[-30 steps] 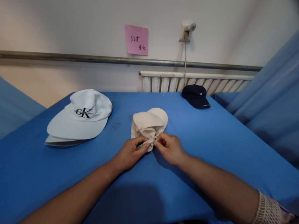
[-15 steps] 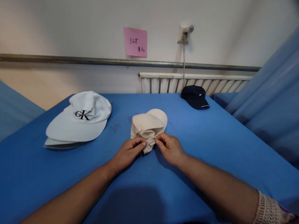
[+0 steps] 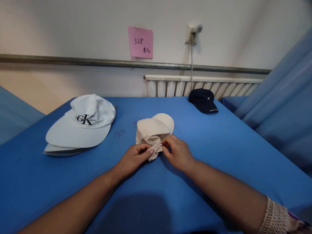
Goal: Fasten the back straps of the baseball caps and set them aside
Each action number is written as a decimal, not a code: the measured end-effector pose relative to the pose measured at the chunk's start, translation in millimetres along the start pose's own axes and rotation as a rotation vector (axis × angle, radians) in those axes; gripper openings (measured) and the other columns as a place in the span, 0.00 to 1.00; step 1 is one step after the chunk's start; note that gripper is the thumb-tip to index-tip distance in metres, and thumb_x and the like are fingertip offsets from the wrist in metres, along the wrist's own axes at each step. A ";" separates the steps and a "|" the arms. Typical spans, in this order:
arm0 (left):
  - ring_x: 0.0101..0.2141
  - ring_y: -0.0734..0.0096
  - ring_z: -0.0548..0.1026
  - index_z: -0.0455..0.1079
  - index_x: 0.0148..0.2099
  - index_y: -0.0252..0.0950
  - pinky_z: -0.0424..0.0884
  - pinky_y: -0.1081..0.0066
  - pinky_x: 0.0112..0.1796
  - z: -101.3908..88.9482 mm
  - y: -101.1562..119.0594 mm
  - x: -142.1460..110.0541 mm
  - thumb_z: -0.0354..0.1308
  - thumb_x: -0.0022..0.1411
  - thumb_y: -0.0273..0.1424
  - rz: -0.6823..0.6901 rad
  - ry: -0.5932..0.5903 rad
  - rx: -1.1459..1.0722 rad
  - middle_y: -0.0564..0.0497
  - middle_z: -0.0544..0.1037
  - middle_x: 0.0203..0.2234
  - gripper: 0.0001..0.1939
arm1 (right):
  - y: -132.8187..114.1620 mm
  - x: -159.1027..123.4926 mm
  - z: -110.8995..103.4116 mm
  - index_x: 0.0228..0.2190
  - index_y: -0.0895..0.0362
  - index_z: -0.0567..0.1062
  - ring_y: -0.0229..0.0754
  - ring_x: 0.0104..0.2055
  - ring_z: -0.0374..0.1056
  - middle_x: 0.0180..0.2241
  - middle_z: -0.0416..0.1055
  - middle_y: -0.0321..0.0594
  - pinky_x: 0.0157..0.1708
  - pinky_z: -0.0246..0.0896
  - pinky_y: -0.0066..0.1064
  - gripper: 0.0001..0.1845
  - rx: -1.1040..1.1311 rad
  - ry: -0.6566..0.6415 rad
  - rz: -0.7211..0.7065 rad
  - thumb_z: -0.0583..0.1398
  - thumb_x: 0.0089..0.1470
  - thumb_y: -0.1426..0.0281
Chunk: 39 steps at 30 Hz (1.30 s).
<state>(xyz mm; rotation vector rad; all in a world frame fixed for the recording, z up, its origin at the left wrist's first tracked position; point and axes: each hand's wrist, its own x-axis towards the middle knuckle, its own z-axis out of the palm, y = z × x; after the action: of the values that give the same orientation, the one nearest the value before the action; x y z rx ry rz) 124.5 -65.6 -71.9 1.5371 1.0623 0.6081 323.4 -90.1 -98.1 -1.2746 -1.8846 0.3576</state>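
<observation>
A beige baseball cap (image 3: 152, 126) lies in the middle of the blue surface, its brim pointing away from me and its near edge bunched up. My left hand (image 3: 136, 158) pinches the left part of the cap's back strap between thumb and fingers. On the other side, my right hand (image 3: 177, 152) grips the right part of the strap with thumb and forefinger. The fingertips of both hands are close together, and the strap's fastening is partly hidden by them.
White caps (image 3: 81, 122), stacked, the top one with black letters, lie at the left. A dark navy cap (image 3: 203, 100) sits at the far right. Behind stand a radiator (image 3: 168, 87) and a metal pipe (image 3: 107, 62). Blue curtains (image 3: 282, 107) hang at the right.
My right hand's fingers have shifted slightly on the strap, and the strap between the hands looks more folded. The cap stays in almost the same place; the view has tilted a little.
</observation>
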 end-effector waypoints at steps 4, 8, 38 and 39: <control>0.30 0.70 0.69 0.77 0.36 0.32 0.64 0.72 0.32 0.9 1.3 0.1 0.60 0.57 0.45 0.005 -0.010 0.046 0.50 0.76 0.28 0.19 | -2.3 -1.8 -3.7 0.35 0.56 0.70 0.41 0.36 0.67 0.34 0.70 0.40 0.36 0.60 0.31 0.06 -0.113 0.009 -0.092 0.55 0.57 0.76; 0.26 0.73 0.65 0.75 0.30 0.33 0.60 0.74 0.28 3.6 3.5 -1.3 0.60 0.57 0.46 0.006 0.038 0.042 0.53 0.72 0.23 0.19 | -6.5 -1.3 -14.3 0.33 0.57 0.71 0.43 0.36 0.66 0.34 0.71 0.42 0.36 0.57 0.34 0.07 -0.316 0.001 -0.222 0.54 0.59 0.76; 0.34 0.68 0.74 0.76 0.43 0.38 0.66 0.71 0.37 1.6 6.4 -13.2 0.55 0.65 0.37 0.362 0.076 0.522 0.51 0.78 0.34 0.12 | 1.0 -2.3 -15.5 0.40 0.55 0.71 0.38 0.34 0.66 0.36 0.70 0.38 0.33 0.59 0.28 0.05 -0.011 -0.237 -0.170 0.60 0.60 0.70; 0.33 0.68 0.74 0.76 0.44 0.39 0.66 0.72 0.36 2.2 6.5 -13.6 0.55 0.65 0.37 0.368 0.061 0.567 0.51 0.78 0.33 0.11 | 0.4 -2.4 -15.7 0.38 0.56 0.71 0.38 0.34 0.66 0.35 0.70 0.38 0.33 0.58 0.29 0.03 -0.046 -0.230 -0.173 0.59 0.60 0.71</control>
<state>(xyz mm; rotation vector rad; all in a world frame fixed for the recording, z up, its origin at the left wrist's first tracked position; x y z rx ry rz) 122.1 -78.3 -64.0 2.2528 1.0575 0.6355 335.9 -95.2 -89.5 -1.1285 -2.1915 0.3846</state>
